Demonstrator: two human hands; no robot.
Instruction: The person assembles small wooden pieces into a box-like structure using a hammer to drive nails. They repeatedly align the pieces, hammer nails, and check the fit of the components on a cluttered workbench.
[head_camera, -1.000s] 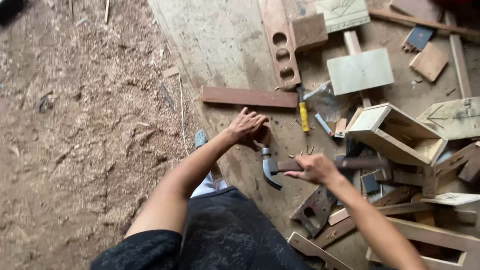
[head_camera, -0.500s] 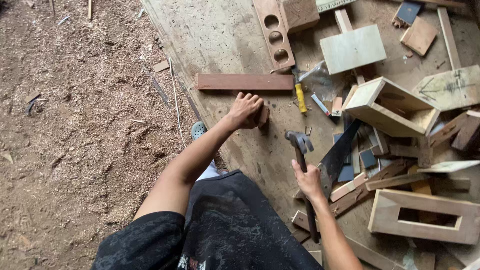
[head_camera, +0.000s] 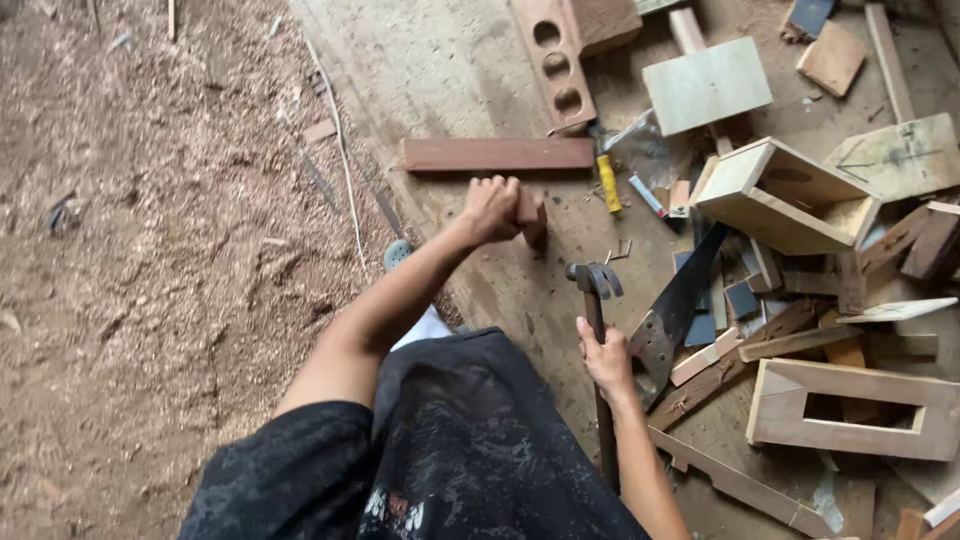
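My left hand (head_camera: 492, 208) is closed around a small dark wooden block (head_camera: 532, 214), pressing it onto the dusty plywood sheet (head_camera: 450, 70). My right hand (head_camera: 606, 358) grips the wooden handle of a claw hammer (head_camera: 595, 282), whose metal head points away from me, a short way right of the block. A reddish wooden plank (head_camera: 497, 154) lies just beyond my left hand. A hand saw (head_camera: 672, 312) rests right beside my right hand.
Sawdust-covered ground (head_camera: 150, 250) fills the left. At the right lie an open wooden box (head_camera: 775, 195), a rectangular wooden frame (head_camera: 850, 408), a board with round holes (head_camera: 555, 62), a pale square board (head_camera: 706, 84), a yellow-handled tool (head_camera: 608, 182) and several offcuts.
My right hand swung the hammer from lying crosswise to pointing away from me, then raised its head toward the block. My left hand closed over the small block.
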